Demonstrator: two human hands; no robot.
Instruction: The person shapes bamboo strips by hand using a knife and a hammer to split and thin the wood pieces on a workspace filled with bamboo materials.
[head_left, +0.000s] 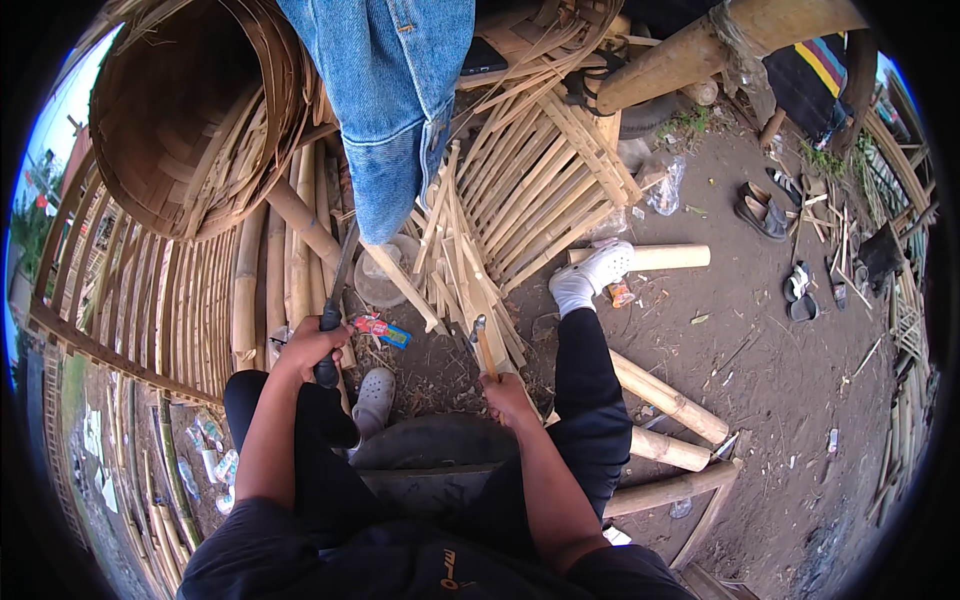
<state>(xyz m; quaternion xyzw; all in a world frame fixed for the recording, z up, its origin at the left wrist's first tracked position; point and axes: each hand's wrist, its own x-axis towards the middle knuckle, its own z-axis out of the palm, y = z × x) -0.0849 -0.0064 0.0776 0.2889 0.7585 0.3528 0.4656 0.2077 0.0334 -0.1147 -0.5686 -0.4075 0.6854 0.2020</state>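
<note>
My left hand (308,348) is closed around the black handle of a long-bladed machete (345,268). Its dark, narrow blade points away from me, beside the denim garment's sleeve (385,190). In my right hand (508,400) is a small hammer (485,348) with a wooden handle; its metal head is up, over loose split bamboo strips (455,265) that lie ahead of me. Beyond them is a slatted bamboo panel (550,190). Neither tool appears to touch the bamboo, though the overhead angle makes this hard to judge.
A dark rounded block (435,440) stands between my legs. A large woven basket (185,120) is at upper left, above a bamboo slat frame (150,300). Cut bamboo poles (670,395) lie by my right leg. Sandals (762,210) sit on the dirt at right.
</note>
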